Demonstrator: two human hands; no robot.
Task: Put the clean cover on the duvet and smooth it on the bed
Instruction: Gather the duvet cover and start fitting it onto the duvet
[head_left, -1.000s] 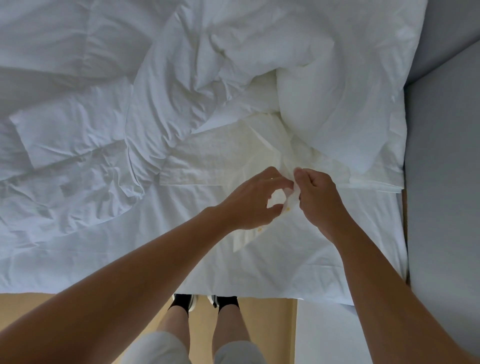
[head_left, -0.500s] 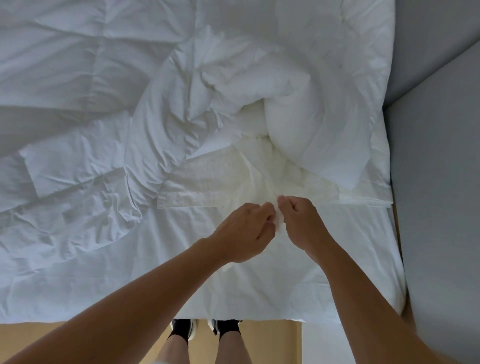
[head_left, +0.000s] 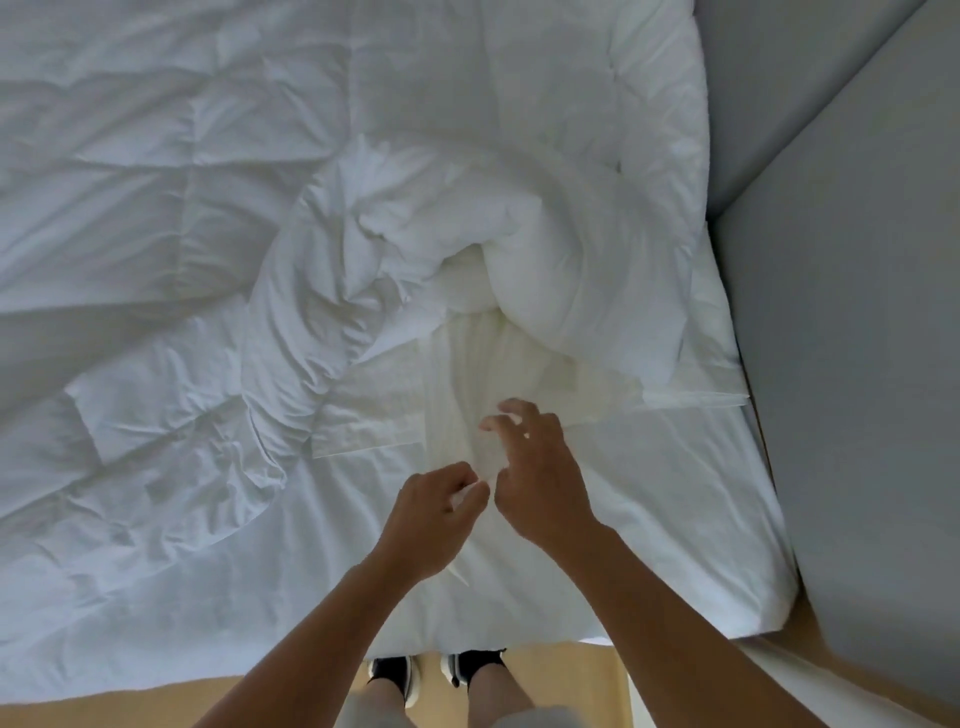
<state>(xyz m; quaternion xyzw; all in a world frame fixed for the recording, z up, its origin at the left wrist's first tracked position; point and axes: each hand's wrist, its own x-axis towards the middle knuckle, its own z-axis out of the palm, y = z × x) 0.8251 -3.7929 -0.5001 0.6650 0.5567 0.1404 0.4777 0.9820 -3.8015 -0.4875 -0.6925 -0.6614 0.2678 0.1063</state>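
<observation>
With only your left hand (head_left: 436, 514) pinching the cover (head_left: 363, 415) below the duvet (head_left: 208, 130) and your right hand (head_left: 535, 483) open, it could slip.

The right hand (head_left: 540, 488) let go of the cover (head_left: 467, 395). Its fingers (head_left: 511, 408), which had pinched the cloth right against the left hand (head_left: 431, 525), spread open and held nothing. The two hands had been touching, and a narrow gap opened between them. The left hand drew back toward the foot edge of the bed (head_left: 675, 545), curled on a blurred scrap of the cover. The peak of cloth pulled up between the hands sank and lay flatter. The view tipped up, taking in more of the duvet (head_left: 545, 249).
</observation>
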